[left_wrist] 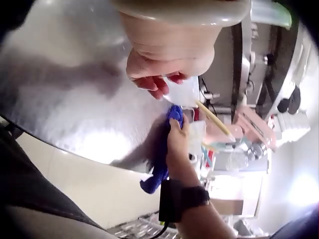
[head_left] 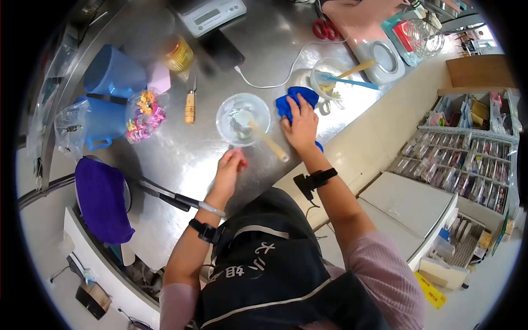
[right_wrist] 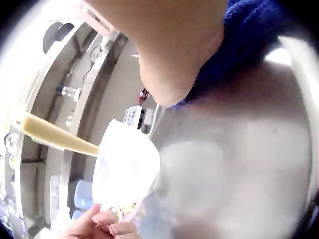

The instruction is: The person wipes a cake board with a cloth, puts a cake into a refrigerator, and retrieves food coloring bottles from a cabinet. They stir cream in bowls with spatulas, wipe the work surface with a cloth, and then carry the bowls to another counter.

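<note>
On the steel table stands a clear bowl (head_left: 224,122) with pale contents; a spatula with a wooden handle (head_left: 271,144) leans out over its near right rim. My left hand (head_left: 226,169) is just in front of the bowl, its fingers loosely curled and holding nothing. In the right wrist view those fingertips (right_wrist: 105,219) are right by the bowl (right_wrist: 128,167). To the right of the bowl, my right hand (head_left: 302,125) holds a bunched blue cloth (head_left: 283,107) against the tabletop. The left wrist view shows the thumb lying over the blue cloth (left_wrist: 160,162).
Behind the cloth, another clear bowl (head_left: 314,70) holds a blue spatula (head_left: 357,83) and a wooden-handled one. A white cable (head_left: 269,86), a phone (head_left: 223,47) and a scale (head_left: 212,16) lie at the back. Left are a wooden-handled knife (head_left: 190,107), bagged decorations (head_left: 146,118) and blue jugs (head_left: 113,71).
</note>
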Action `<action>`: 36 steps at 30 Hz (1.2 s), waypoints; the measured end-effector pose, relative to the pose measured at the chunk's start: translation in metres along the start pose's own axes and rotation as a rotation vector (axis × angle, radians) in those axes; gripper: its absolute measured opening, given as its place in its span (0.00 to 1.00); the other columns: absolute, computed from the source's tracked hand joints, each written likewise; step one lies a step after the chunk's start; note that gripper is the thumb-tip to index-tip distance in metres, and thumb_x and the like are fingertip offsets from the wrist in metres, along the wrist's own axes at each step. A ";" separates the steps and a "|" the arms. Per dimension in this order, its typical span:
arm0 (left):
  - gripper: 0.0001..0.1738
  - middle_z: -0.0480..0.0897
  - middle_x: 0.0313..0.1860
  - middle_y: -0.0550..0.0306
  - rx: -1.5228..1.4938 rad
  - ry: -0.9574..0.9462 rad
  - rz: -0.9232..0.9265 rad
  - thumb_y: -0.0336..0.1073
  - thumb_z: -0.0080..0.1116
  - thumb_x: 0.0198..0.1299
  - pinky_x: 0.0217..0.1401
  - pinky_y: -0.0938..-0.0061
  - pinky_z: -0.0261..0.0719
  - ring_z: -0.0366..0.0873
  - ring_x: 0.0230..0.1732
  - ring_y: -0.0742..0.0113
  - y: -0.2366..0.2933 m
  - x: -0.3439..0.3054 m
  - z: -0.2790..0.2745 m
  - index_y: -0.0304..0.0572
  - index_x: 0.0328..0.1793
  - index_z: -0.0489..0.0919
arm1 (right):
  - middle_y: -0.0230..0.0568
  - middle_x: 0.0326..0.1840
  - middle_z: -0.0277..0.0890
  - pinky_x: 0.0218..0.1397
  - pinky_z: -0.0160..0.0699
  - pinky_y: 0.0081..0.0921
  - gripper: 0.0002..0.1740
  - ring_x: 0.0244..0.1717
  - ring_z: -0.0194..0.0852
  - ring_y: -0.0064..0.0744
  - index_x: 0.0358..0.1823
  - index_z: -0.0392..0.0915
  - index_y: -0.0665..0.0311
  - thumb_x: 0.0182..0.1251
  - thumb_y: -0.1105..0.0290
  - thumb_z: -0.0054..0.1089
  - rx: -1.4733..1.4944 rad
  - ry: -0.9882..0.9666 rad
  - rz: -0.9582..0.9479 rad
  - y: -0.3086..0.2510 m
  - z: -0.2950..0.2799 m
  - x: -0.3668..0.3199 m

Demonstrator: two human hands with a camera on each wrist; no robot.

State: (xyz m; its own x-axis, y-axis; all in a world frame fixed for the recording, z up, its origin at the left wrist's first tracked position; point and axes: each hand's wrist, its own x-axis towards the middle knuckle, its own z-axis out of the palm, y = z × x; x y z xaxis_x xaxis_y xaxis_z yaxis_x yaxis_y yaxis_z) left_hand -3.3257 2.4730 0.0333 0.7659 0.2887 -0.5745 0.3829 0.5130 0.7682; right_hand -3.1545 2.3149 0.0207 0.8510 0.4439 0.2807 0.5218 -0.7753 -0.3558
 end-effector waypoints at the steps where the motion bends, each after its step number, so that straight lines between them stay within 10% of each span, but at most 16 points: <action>1: 0.11 0.73 0.24 0.62 -0.092 0.041 0.053 0.39 0.46 0.65 0.32 0.83 0.65 0.69 0.26 0.75 0.002 -0.005 -0.010 0.42 0.32 0.72 | 0.46 0.62 0.61 0.55 0.62 0.43 0.32 0.60 0.59 0.47 0.59 0.66 0.54 0.48 0.64 0.59 0.003 0.004 -0.022 -0.009 0.005 0.000; 5: 0.16 0.70 0.20 0.60 -0.007 0.096 0.045 0.38 0.43 0.63 0.27 0.82 0.62 0.65 0.23 0.75 0.023 -0.040 -0.064 0.46 0.21 0.62 | 0.36 0.65 0.58 0.59 0.58 0.39 0.31 0.63 0.57 0.41 0.58 0.66 0.48 0.49 0.59 0.60 0.151 -0.275 -0.473 -0.057 0.010 -0.015; 14: 0.14 0.69 0.18 0.56 0.016 0.251 0.112 0.35 0.41 0.58 0.28 0.79 0.63 0.66 0.22 0.70 0.026 -0.106 -0.127 0.44 0.19 0.61 | 0.41 0.65 0.58 0.66 0.50 0.43 0.27 0.64 0.54 0.45 0.58 0.66 0.53 0.52 0.68 0.56 0.191 -0.167 -0.345 -0.143 0.077 0.051; 23: 0.13 0.71 0.18 0.61 0.271 0.000 0.098 0.35 0.45 0.60 0.27 0.80 0.66 0.67 0.22 0.74 0.019 -0.053 -0.106 0.38 0.24 0.72 | 0.34 0.58 0.65 0.60 0.60 0.40 0.27 0.58 0.61 0.39 0.49 0.73 0.50 0.41 0.69 0.60 0.161 -0.460 -0.527 -0.055 -0.007 -0.071; 29: 0.16 0.74 0.26 0.61 0.342 -0.175 0.127 0.44 0.47 0.65 0.35 0.81 0.70 0.71 0.29 0.76 0.031 -0.017 -0.068 0.36 0.39 0.74 | 0.48 0.36 0.73 0.39 0.72 0.35 0.15 0.36 0.72 0.49 0.39 0.76 0.63 0.45 0.74 0.57 0.273 -0.194 0.041 0.003 -0.051 -0.078; 32: 0.14 0.74 0.27 0.62 0.454 -0.039 0.287 0.41 0.51 0.62 0.32 0.81 0.69 0.69 0.28 0.76 0.039 -0.008 -0.081 0.39 0.46 0.71 | 0.39 0.22 0.74 0.28 0.68 0.25 0.12 0.24 0.69 0.24 0.33 0.76 0.72 0.58 0.67 0.55 0.482 -0.126 0.424 0.006 -0.056 -0.058; 36: 0.13 0.73 0.29 0.63 0.463 0.102 0.333 0.38 0.53 0.61 0.29 0.82 0.67 0.68 0.26 0.77 0.068 0.013 -0.126 0.40 0.47 0.71 | 0.30 0.24 0.73 0.27 0.65 0.19 0.18 0.24 0.65 0.18 0.32 0.78 0.73 0.64 0.61 0.55 0.839 0.128 0.671 -0.022 -0.061 -0.021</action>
State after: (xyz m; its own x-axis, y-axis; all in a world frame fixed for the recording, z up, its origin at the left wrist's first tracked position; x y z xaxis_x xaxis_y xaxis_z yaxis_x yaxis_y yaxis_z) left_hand -3.3544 2.6138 0.0424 0.8389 0.4622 -0.2873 0.3333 -0.0192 0.9426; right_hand -3.1876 2.2952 0.0765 0.9912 -0.0447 -0.1249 -0.1323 -0.2658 -0.9549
